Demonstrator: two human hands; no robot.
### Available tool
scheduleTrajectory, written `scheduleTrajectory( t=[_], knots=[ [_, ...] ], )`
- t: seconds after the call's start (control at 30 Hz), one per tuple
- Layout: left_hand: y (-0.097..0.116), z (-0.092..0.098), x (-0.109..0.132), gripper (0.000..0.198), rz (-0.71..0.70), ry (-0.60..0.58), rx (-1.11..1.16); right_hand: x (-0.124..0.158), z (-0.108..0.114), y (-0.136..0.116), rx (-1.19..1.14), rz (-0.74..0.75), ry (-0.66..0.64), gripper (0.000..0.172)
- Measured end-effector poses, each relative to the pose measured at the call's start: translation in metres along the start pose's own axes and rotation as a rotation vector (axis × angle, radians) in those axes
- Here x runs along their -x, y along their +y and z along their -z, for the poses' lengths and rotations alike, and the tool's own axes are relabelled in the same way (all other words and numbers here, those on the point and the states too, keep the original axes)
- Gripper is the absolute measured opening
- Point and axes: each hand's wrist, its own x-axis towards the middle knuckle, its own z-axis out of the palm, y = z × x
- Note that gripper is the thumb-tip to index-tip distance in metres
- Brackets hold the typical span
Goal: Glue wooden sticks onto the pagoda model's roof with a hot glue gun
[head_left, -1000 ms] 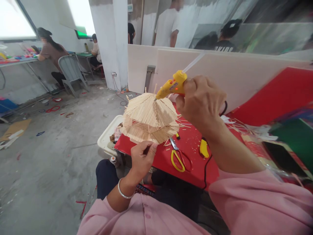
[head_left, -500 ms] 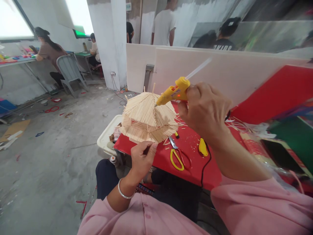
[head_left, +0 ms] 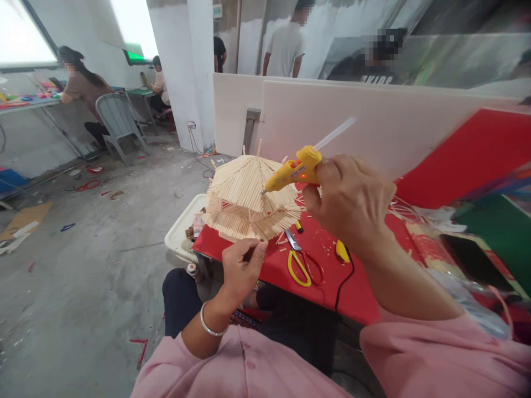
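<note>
A two-tiered roof model of thin wooden sticks [head_left: 236, 185] stands at the left end of the red table [head_left: 307, 301]. My right hand [head_left: 352, 202] is closed round a yellow hot glue gun [head_left: 296, 168], with a clear glue stick [head_left: 336, 132] jutting from its back and a small red light lit. The gun's nozzle is at a ridge of the upper roof. Just in front of the model's lower edge, my left hand [head_left: 244, 265] is closed in a pinch, thumb against fingers; whatever it may hold is too small to make out.
Scissors with yellow and red handles [head_left: 299, 265] lie before the model. Right of them are a yellow tool [head_left: 342, 251] and a black cord [head_left: 344, 284]. A phone [head_left: 477, 262] rests at the right. A white tub [head_left: 176, 237] stands left. Several people are beyond the white boards [head_left: 352, 119].
My right hand and the glue gun have moved slightly down, the nozzle going lower along the roof ridge. My left hand stays where it was. A standing person behind has shifted right.
</note>
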Motion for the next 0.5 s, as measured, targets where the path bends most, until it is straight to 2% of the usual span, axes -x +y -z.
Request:
scheduleTrajectory(
  t=[0.17,0.5],
  knots=[
    [-0.0011,0.0018,0.0007,0.034,-0.014,-0.017,0.002,0.0027,-0.0036,0.0017,0.072,0.06,0.105,0.025],
    [0.0005,0.0024,0.0011,0.032,-0.042,-0.012,-0.007,0.0016,-0.0059,0.001,-0.01,0.007,0.054,0.027]
  ],
)
